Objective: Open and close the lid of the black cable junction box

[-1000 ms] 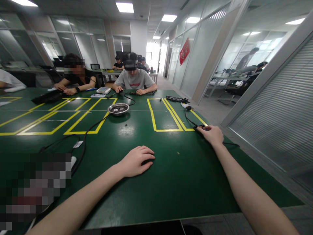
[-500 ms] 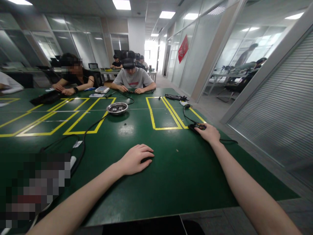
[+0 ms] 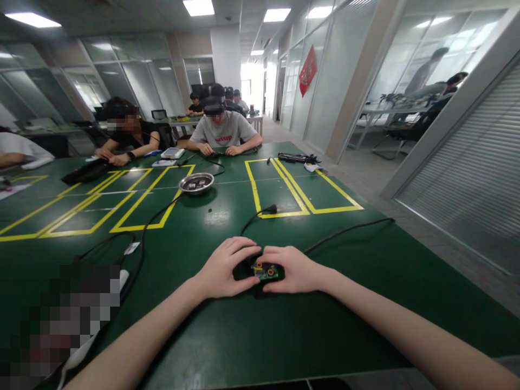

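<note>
An opened power adapter (image 3: 266,271) lies at the middle of the green table, its green circuit board and copper coils facing up in a dark case. My right hand (image 3: 294,270) grips its right side, thumb near and fingers on the far edge. Around the left end curl the fingers and thumb of my left hand (image 3: 225,268); both hands partly cover the case. One black cord with a plug (image 3: 271,209) runs out beyond my hands. Another black cable (image 3: 345,234) stretches from behind my right hand toward the table's right edge.
A metal bowl (image 3: 196,184) with small metal parts stands farther off. Yellow tape rectangles (image 3: 337,209) mark the table. A folded black tripod-like item (image 3: 298,158) lies at the far right. Across the table, two people (image 3: 223,130) work with their hands. A cable (image 3: 143,244) runs at the left.
My right hand has brought the adapter from the right-hand tape area to the middle, beside my left hand. Its plug and cord have slid left and nearer. My left hand now closes around the adapter.
</note>
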Demonstrator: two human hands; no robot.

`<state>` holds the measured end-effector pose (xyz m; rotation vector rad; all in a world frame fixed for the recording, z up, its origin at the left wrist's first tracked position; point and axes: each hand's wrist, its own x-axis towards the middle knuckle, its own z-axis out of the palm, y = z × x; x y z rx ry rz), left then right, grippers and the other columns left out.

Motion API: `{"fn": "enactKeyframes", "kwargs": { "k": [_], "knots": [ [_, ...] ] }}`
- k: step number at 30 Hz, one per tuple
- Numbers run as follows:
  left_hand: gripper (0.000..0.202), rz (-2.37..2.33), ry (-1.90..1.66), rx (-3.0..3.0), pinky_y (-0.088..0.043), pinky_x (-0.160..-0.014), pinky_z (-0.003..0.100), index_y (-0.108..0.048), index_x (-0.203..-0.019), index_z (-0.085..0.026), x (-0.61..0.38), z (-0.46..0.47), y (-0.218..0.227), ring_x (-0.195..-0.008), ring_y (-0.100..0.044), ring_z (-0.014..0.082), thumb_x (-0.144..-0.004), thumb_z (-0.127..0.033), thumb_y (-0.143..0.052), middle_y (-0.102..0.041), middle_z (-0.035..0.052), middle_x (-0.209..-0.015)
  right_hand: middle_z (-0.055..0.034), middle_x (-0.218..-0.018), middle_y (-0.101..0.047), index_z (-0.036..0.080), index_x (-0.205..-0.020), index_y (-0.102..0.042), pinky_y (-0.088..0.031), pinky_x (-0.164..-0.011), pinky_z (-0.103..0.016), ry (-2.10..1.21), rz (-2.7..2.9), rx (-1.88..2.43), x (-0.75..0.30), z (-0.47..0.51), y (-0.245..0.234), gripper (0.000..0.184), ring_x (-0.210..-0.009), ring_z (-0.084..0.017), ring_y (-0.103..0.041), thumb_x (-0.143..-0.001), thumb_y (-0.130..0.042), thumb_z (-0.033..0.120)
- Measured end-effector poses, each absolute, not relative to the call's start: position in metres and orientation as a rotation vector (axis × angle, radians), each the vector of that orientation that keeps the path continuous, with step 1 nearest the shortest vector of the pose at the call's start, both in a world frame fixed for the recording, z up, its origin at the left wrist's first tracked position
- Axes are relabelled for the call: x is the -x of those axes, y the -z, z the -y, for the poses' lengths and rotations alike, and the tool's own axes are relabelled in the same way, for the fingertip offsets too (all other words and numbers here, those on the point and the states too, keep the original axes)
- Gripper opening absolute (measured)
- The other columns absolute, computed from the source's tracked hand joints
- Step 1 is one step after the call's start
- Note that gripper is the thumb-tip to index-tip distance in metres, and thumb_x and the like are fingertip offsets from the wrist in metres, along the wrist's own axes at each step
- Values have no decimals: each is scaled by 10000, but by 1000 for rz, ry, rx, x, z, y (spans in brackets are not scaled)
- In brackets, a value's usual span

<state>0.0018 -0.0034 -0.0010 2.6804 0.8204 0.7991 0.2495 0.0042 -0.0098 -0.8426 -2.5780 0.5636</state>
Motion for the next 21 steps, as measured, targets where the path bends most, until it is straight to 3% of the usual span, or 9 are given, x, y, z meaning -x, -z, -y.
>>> {"fn": "enactKeyframes", "kwargs": {
  "k": [2,4,8,12,19,21],
  "knots": [
    [354,-775,-733,-2668,-544,-900,401,-698,-1068,-197,-2,4,-2,-944,-670,243,-894,-505,-684,-729,95,-984,-50,-1073,-710,234,-1164,-714,-540,-767,-292,-584,2639,800,-242,6,7,433,-897,-213,-714,-797,-816,441],
    [315,-788,-644,-2642,-536,-773,344,-691,-940,-195,-1,5,-4,-825,-640,212,-908,-508,-666,-699,67,-852,-44,-1067,-704,235,-1167,-713,-529,-743,-280,-582,2649,805,-242,9,5,397,-871,-200,-709,-822,-795,415],
    [409,-764,-584,-2691,-526,-758,346,-696,-1002,-192,0,5,-5,-893,-624,233,-859,-574,-717,-677,83,-963,-41,-1054,-693,224,-1117,-727,-528,-759,-283,-572,2596,829,-248,5,3,326,-886,-198,-701,-838,-782,383],
    [484,-882,-509,-2734,-544,-786,371,-689,-1130,-196,2,4,-6,-940,-623,252,-828,-569,-750,-646,90,-1051,-50,-1068,-687,214,-1111,-727,-541,-792,-300,-532,2559,840,-251,-2,4,378,-940,-218,-699,-803,-820,412],
    [564,-1095,-521,-2724,-572,-856,407,-683,-1260,-207,11,-6,-5,-974,-647,265,-853,-596,-704,-637,96,-1103,-97,-1262,-657,208,-1196,-700,-546,-898,-340,-508,2478,754,-258,-17,6,424,-1043,-233,-690,-855,-771,449],
    [599,-1133,-557,-2721,-577,-872,428,-688,-1264,-204,13,-10,-4,-988,-637,277,-847,-634,-692,-641,100,-1093,-103,-1285,-643,201,-1215,-692,-544,-838,-317,-508,2441,767,-266,-23,4,461,-925,-193,-686,-837,-787,446]
  ]
}}
